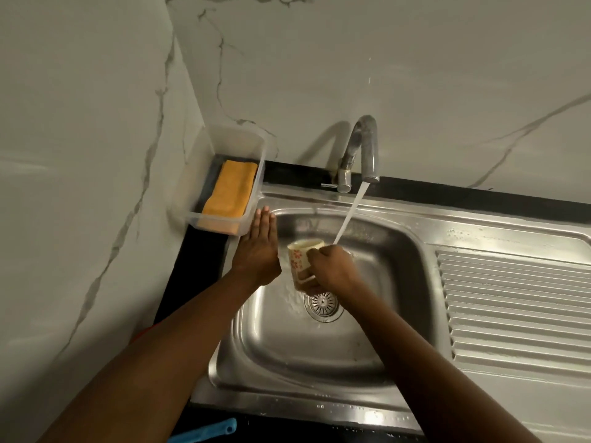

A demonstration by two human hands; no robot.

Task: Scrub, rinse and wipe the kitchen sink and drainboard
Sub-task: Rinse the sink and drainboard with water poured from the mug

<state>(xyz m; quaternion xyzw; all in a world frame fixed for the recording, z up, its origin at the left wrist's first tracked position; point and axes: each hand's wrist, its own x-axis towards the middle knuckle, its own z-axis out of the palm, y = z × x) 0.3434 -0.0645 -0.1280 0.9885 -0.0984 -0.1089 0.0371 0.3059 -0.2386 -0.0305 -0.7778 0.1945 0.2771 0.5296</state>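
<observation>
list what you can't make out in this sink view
Head view only:
- mug: lower end and right side covered by the right hand gripping it.
- blue object: cut off by the bottom edge, unidentifiable.
- dark item in the plastic tray: mostly covered by the orange cloth.
- drainboard: right end cut off by the frame edge.
</observation>
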